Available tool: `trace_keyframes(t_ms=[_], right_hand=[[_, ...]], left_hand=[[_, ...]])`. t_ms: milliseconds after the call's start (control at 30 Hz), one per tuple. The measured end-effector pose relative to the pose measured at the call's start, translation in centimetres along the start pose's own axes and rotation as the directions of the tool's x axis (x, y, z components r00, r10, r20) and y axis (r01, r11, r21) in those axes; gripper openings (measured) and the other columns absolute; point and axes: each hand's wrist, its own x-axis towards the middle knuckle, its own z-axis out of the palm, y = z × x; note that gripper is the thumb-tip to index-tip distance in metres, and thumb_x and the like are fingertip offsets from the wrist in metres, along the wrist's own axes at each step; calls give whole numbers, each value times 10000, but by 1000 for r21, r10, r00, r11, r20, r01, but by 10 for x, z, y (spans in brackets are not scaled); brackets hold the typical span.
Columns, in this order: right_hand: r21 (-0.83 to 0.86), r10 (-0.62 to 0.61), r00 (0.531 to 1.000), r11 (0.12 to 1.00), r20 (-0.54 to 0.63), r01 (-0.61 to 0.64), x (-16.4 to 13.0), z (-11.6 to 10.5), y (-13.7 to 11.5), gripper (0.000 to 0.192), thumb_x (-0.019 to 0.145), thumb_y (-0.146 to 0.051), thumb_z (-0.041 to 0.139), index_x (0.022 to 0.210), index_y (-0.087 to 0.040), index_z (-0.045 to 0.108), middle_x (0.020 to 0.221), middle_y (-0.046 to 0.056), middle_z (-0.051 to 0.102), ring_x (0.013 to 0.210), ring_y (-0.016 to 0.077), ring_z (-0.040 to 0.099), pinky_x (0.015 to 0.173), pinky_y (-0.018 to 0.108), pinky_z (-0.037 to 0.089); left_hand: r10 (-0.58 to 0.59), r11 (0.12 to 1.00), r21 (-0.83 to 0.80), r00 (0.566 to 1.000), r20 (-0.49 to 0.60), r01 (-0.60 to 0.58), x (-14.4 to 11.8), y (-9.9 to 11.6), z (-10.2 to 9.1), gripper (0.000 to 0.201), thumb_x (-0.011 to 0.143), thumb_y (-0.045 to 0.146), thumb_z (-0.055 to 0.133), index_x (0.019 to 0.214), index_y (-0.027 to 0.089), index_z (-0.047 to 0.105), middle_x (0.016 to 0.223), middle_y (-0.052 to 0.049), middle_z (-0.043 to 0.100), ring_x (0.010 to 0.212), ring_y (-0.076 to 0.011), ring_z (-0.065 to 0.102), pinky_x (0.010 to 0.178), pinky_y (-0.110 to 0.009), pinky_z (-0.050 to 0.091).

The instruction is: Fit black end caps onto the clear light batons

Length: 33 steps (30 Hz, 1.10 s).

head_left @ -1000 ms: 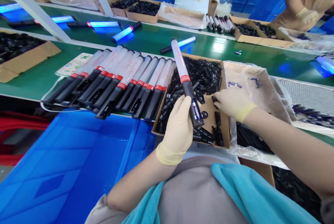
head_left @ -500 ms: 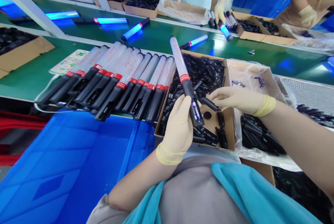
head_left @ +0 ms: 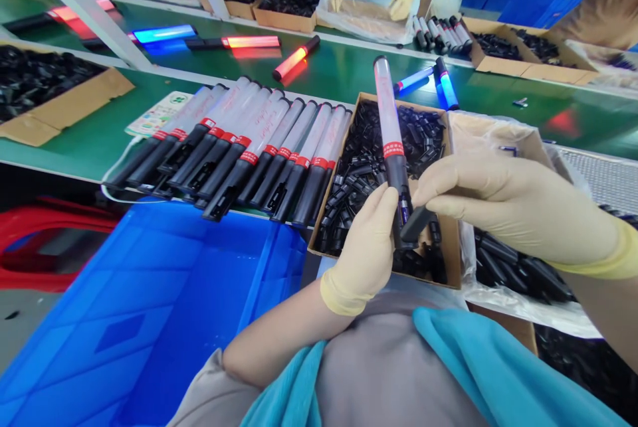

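Note:
My left hand (head_left: pixel 367 248), in a cream glove, grips the black handle of a light stick (head_left: pixel 390 128) with a frosted tube and a red band, held upright over a cardboard box (head_left: pixel 451 241) of small black parts. My gloved right hand (head_left: pixel 503 204) pinches a black cover piece (head_left: pixel 416 224) and presses it against the handle's open bottom end, where a battery shows. A row of several identical sticks (head_left: pixel 264 148) lies to the left on the green table edge.
A blue plastic crate (head_left: pixel 164 307) sits below left. Lit sticks (head_left: pixel 294 60) glowing red and blue lie on the green conveyor (head_left: pixel 349 75). Across it, another person's gloved hands (head_left: pixel 401 0) work at boxes. A plastic-lined box (head_left: pixel 503 135) stands right.
My right hand picked a black cover from the box and brought it to the stick's handle. The stick moved right and more upright. Conveyor sticks turned from blue to red.

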Motion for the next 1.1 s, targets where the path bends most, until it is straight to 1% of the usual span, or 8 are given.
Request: trace_keyframes(t_ms=[167,600,767,833,900,967,1033,1100], right_hand=[[-16,-70,979,997,192,75,1,-5,16,282,975,-421,574,927,-202,745,980,47,743,899,172,686,841,327,544],[-4,-233,938,970,255,242,-7,-14,25,202,993,-298,560,976,-230,750,980,32,718,883,134,685,802,249,567],[-212,-376,922,897,95,388,-12,2,30,172,978,-234,560,1027,-231,725,1151,86,631,1056,187,640,904,333,562],[-303,-355,935,894,-27,330,-17,9,31,145,932,-270,638,1061,-225,684,1214,111,577,1156,242,590,985,419,534],[-311,-282,951,922,-126,232,-23,14,32,279,881,-331,713,1123,-219,633,1205,120,570,1169,275,576,997,465,522],[-238,-137,960,968,-246,77,-29,15,31,384,873,-384,719,1190,-217,582,1155,118,598,1090,271,610,914,442,549],[-119,64,933,986,-354,-113,-34,15,31,333,907,-420,661,1162,-227,571,1051,93,638,940,236,642,770,378,557],[-56,203,926,971,-319,-233,-36,17,30,226,944,-454,577,975,-232,606,869,56,655,760,197,628,636,327,512]], left_hand=[[-124,992,4,981,148,125,-5,-2,2,286,903,473,697,934,188,692,746,0,629,612,-119,570,552,-236,490],[-278,960,45,925,257,276,-9,-6,9,257,913,419,675,889,168,627,745,-41,638,647,-134,611,574,-222,490],[-265,961,-14,937,228,275,-7,-8,11,383,952,545,594,972,169,662,726,-28,613,602,-118,576,529,-206,459],[-234,971,-5,949,214,240,-7,-8,11,481,933,639,573,986,171,672,742,-27,612,581,-106,553,507,-203,439],[-197,980,38,952,236,193,-8,-6,10,470,897,641,632,969,178,670,733,-11,594,566,-95,529,493,-198,416],[-166,985,79,951,261,150,-7,-4,9,368,866,545,727,932,190,653,723,11,576,545,-82,504,480,-196,385],[-115,990,114,958,263,88,-5,0,7,278,873,452,747,930,199,645,752,17,588,529,-71,481,472,-203,355],[-21,989,144,972,232,-13,-2,2,5,229,912,422,702,977,207,655,791,10,616,538,-74,484,496,-216,370]])
